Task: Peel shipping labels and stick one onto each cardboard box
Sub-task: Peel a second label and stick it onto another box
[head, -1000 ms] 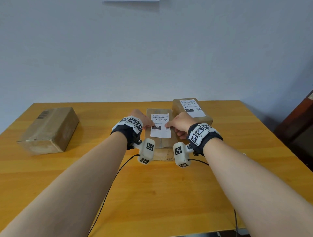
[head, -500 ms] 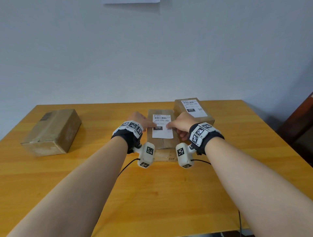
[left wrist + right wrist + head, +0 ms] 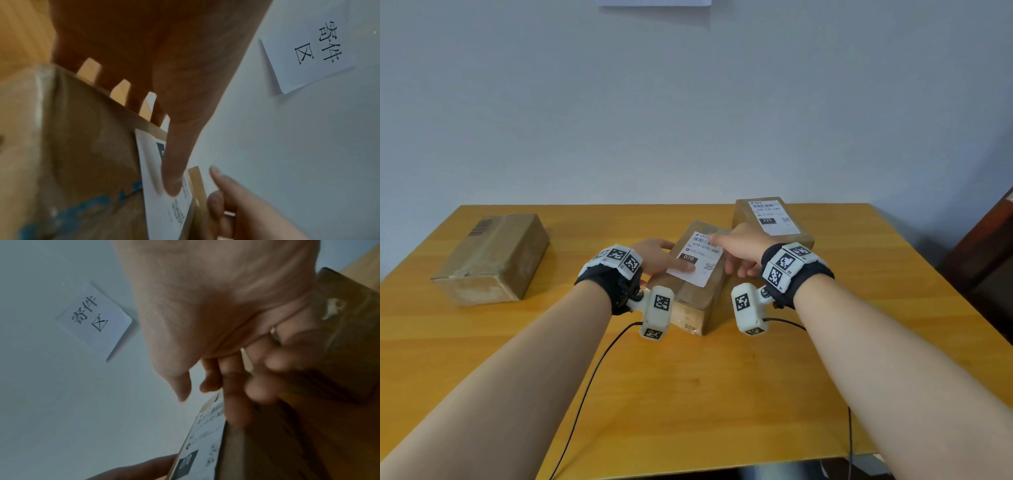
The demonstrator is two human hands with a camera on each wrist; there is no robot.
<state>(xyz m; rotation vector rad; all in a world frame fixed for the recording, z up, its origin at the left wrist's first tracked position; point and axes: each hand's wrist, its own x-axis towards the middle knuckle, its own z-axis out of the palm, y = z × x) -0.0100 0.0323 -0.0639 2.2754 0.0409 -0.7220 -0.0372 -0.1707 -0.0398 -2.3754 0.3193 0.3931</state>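
From the head view, a brown cardboard box [image 3: 697,277] stands near the middle of the tabletop [image 3: 688,394], turned slightly askew, with a white shipping label [image 3: 700,258] on its top showing a barcode, "070" in a black block and a small square code. The left hand [image 3: 654,255] lies on the box, thumb pressing the label's near left part; the right hand [image 3: 739,245] points a straight forefinger onto the label's far edge, its other fingers curled against the box's right side. A second labelled box [image 3: 770,219] sits towards the far right edge, and a bare box [image 3: 493,257] near the far left corner. The left wrist view shows the thumb [image 3: 174,170] flat on the label [image 3: 164,203], the other fingers spread straight over the box's far side. The right wrist view is blurred; the fingers [image 3: 257,386] curl loosely beside the box [image 3: 287,434].
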